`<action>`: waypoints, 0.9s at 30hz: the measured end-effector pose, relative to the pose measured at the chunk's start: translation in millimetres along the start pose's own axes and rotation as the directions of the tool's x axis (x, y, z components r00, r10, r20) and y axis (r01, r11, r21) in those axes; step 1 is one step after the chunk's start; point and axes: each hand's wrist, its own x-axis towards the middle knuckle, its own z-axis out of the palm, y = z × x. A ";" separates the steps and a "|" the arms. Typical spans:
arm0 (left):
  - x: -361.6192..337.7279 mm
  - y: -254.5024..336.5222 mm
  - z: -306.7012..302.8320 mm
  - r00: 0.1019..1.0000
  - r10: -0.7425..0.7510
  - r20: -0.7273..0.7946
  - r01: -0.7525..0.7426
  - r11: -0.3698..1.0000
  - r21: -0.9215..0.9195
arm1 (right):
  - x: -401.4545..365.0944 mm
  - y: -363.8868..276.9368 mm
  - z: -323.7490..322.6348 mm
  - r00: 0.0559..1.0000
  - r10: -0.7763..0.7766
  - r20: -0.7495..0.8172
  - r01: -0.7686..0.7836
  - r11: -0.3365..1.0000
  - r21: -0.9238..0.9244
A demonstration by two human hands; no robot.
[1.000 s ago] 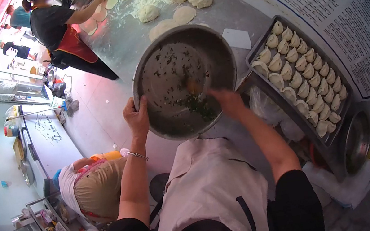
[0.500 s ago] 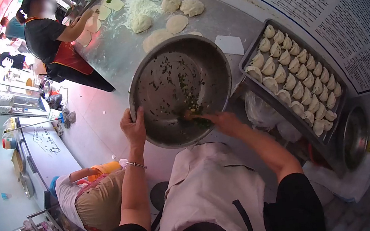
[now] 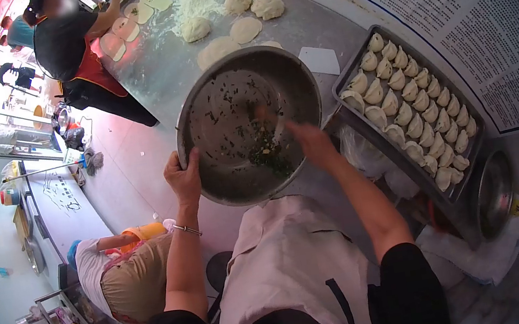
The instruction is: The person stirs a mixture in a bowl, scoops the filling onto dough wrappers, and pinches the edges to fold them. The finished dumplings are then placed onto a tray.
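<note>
My left hand grips the near left rim of a large metal bowl, thumb over the edge, and the bowl tilts toward me. Chopped greens with small pale bits, a filling, lie in its lower right part, and dark green scraps cling to the base and wall. Over the right side of the bowl is my right hand, smeared by motion. Its fingers look closed beside a pale blur near the filling; what they hold cannot be made out.
A tray of dumplings stands at right, with a white scraper beside it. Behind the bowl, the metal worktable carries dough lumps and flour. One co-worker stands at its far left; another person bends down at lower left.
My right hand has moved up and right from the bowl's lower part. The filling has shifted and spread slightly. At the table, the co-worker's arm has moved away from the dough sheets.
</note>
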 end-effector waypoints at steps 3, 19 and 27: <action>-1.5 7.1 1.6 1.000 0.026 -0.008 -0.026 1.000 -0.016 | 4.7 9.9 12.2 0.999 0.051 -0.004 -0.051 0.999 -0.015; -2.2 3.0 6.0 0.999 0.019 -0.029 -0.019 1.000 -0.022 | -58.4 -1.9 10.6 0.978 0.049 0.205 -0.031 0.996 -0.088; -5.1 7.4 7.4 0.998 0.056 -0.015 -0.056 0.998 0.021 | 8.4 -21.6 -1.9 0.994 -0.006 0.107 0.019 0.993 -0.119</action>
